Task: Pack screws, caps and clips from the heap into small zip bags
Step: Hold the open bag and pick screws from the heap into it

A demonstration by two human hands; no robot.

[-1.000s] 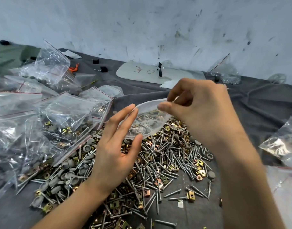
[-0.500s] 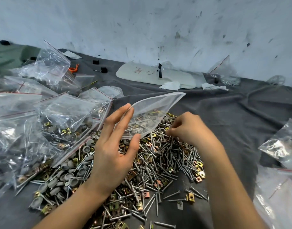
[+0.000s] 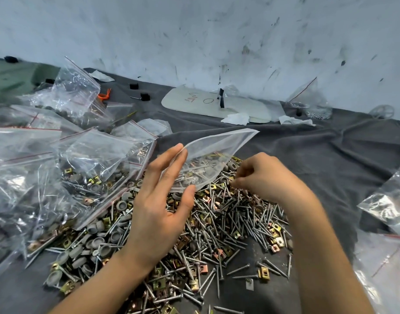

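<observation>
A heap of screws, grey caps and brass clips (image 3: 217, 225) lies on the dark grey cloth in front of me. My left hand (image 3: 158, 207) holds a small clear zip bag (image 3: 208, 159) above the heap, with its mouth between the thumb and straight fingers. The bag has a few parts in it. My right hand (image 3: 264, 177) is down on the far side of the heap, fingers curled and picking among the screws. What its fingertips pinch is hidden.
Several filled zip bags (image 3: 65, 164) are piled at the left. More bags (image 3: 389, 202) lie at the right edge. A white board (image 3: 215, 105) with writing, paper scraps and small black pieces lie at the back by the wall.
My right hand let go of the bag's rim and dropped onto the heap. The bag now hangs open from my left hand alone.
</observation>
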